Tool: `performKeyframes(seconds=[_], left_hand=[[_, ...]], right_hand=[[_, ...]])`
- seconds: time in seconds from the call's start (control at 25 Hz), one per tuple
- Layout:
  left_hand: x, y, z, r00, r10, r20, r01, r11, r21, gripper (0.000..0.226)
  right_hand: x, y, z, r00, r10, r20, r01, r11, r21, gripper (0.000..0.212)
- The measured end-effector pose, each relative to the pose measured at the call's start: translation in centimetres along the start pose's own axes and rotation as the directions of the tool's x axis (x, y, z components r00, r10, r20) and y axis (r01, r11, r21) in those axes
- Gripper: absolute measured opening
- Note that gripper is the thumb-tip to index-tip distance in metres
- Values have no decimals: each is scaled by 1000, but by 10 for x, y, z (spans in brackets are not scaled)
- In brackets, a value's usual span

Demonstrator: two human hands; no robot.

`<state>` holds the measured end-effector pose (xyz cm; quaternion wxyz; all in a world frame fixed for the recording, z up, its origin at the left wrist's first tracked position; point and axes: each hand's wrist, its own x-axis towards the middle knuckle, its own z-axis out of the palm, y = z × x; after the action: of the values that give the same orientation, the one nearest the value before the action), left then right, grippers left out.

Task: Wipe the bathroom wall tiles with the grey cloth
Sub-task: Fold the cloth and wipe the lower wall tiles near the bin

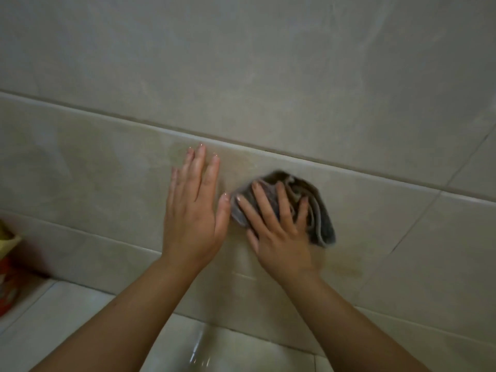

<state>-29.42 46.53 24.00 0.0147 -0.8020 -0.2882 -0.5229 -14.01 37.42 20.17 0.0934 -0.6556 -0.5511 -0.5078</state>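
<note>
**A:** Where is the grey cloth (322, 218)?

**B:** Flat against the wall tiles (241, 63), right of centre, on a long horizontal band of tile just under a grout line (134, 120). The right hand (279, 232) lies on top of it with the fingers spread and fairly straight, pressing it to the wall without curling round it.

**A:** And the other hand?

**B:** The left hand (193, 210) is flat on the same band, palm to the tile, fingers straight and close together. Its thumb is just beside the cloth's left edge; I cannot tell whether they touch.

**A:** Anything in the cloth's way?

**B:** That left hand is the only thing close to it. To the right, a thin dark crack (410, 232) runs diagonally across the tile, near the cloth but apart from it. Below the forearms is a pale glossy surface (214, 350) catching a streak of light. A red and yellow object (8, 264) sits at the far left edge, well apart, too blurred and cut off to identify.

**A:** How does the cloth look?

**B:** Bunched and folded into several layers, with ridged folds fanning out past the fingers on the right side. It is dark grey with paler edges, and its outline is slightly blurred.
</note>
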Motion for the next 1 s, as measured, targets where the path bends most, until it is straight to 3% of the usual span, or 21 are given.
performKeyframes(seconds=[0.08,0.24,0.28,0.4,0.48,0.56,0.72,0.76,0.88,1.0], left_hand=[[0,-11,-11,1000,-21,-16,21,1000,11,59],[-2,-48,-32,995,-91,-36,93,994,59,60],[-3,-55,-35,993,-113,-34,115,991,71,60],[-7,-72,-37,982,-186,-36,189,978,93,61],[-12,-76,-34,972,-235,-18,235,968,86,62],[-16,-78,-35,975,-222,0,222,972,79,62],[-27,-94,-46,975,-221,18,217,970,111,62],[-29,-99,-49,972,-234,17,230,966,119,62],[-30,-110,-52,959,-283,12,279,951,136,61],[-32,-117,-59,935,-355,18,351,929,122,62]], right_hand=[[-19,21,-2,1000,-13,-1,13,999,-52,68],[46,30,-22,947,285,-146,-288,958,2,66],[64,17,-22,940,307,-150,-307,951,21,66],[62,-35,-2,999,3,-49,-2,1000,15,64],[23,-41,9,985,-162,56,162,987,10,65],[4,-27,1,985,-153,79,155,988,-19,67],[74,-29,-12,989,102,-111,-104,995,-10,61],[95,-42,-10,986,107,-125,-107,994,6,62],[103,-87,6,989,-142,-38,143,989,32,67],[66,-78,14,947,-320,16,319,947,40,70]])
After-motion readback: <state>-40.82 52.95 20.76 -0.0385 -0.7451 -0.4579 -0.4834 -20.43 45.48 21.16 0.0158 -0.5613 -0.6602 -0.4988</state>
